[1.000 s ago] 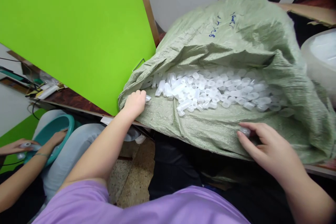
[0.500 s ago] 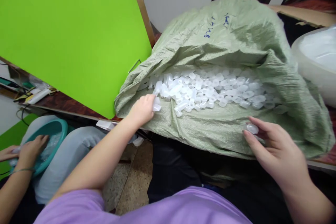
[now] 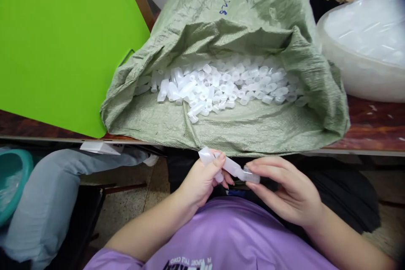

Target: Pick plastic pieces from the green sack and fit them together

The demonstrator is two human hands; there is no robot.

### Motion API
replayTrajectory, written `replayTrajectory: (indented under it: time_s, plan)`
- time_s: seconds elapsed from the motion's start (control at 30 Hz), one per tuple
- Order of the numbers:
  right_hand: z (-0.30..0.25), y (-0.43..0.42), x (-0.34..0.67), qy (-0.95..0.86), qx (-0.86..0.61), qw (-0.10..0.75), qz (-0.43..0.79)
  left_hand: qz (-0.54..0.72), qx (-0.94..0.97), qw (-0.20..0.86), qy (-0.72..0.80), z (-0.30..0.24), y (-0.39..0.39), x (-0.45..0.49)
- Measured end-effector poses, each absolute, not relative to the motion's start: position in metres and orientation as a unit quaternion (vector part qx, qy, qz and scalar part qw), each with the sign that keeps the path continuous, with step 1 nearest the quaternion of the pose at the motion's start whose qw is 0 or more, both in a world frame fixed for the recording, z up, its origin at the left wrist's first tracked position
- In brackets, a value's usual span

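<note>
My left hand [image 3: 201, 181] is closed on small translucent white plastic bottles. One bottle [image 3: 232, 166] points to the right, and another whitish piece [image 3: 206, 157] sticks up by the thumb. My right hand [image 3: 289, 190] pinches a clear cap [image 3: 252, 176] between thumb and fingers, against the narrow end of that bottle. I cannot tell how far the cap is on. Both hands are in front of my body, just below the open mouth of a pale green woven sack [image 3: 268, 133]. Inside the sack lies a heap of similar translucent pieces [image 3: 218, 86].
A large whitish tub [image 3: 363, 71] full of white or clear pieces stands right of the sack. At left a bright green board [image 3: 63, 50] leans over the dark red tabletop [image 3: 376, 124]. Lower left, a teal basin [image 3: 28, 164] sits beside another person's jeans-clad leg [image 3: 53, 202].
My left hand has come back from the sack with the bottles, and my right hand has moved left with the cap to meet it. The view has shifted right and down.
</note>
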State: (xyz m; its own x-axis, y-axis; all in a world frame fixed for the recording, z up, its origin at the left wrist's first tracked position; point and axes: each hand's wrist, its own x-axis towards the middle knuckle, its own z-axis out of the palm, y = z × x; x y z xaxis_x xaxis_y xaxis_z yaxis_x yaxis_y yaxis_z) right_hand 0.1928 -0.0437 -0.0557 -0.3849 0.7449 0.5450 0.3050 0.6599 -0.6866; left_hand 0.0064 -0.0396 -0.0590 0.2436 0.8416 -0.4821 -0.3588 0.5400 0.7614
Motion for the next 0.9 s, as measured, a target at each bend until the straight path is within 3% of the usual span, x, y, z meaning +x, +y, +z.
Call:
replayTrajectory:
  time_s: [0.1, 0.27, 0.47, 0.6, 0.73, 0.9]
  plan:
    - [-0.063, -0.049, 0.201, -0.784, -0.354, 0.444, 0.251, 0.406, 0.265, 0.732, 0.479, -0.062, -0.043, 0.006]
    - [-0.076, -0.054, 0.205, -0.845, -0.33, 0.347, 0.236, 0.413, 0.271, 0.705, 0.508, -0.07, -0.049, 0.01]
    - [-0.099, -0.057, 0.215, -0.913, -0.256, 0.289, 0.133, 0.303, 0.223, 0.761, 0.528, -0.09, -0.052, 0.009]
    - [-0.115, -0.055, 0.211, -0.862, -0.35, 0.278, 0.239, 0.271, 0.186, 0.773, 0.543, -0.107, -0.051, 0.009]
    - [-0.125, -0.056, 0.202, -0.747, -0.509, 0.194, 0.382, 0.296, 0.214, 0.747, 0.556, -0.114, -0.049, 0.012]
    - [-0.135, -0.06, 0.199, -0.74, -0.535, 0.247, 0.324, 0.332, 0.244, 0.707, 0.575, -0.118, -0.044, 0.014]
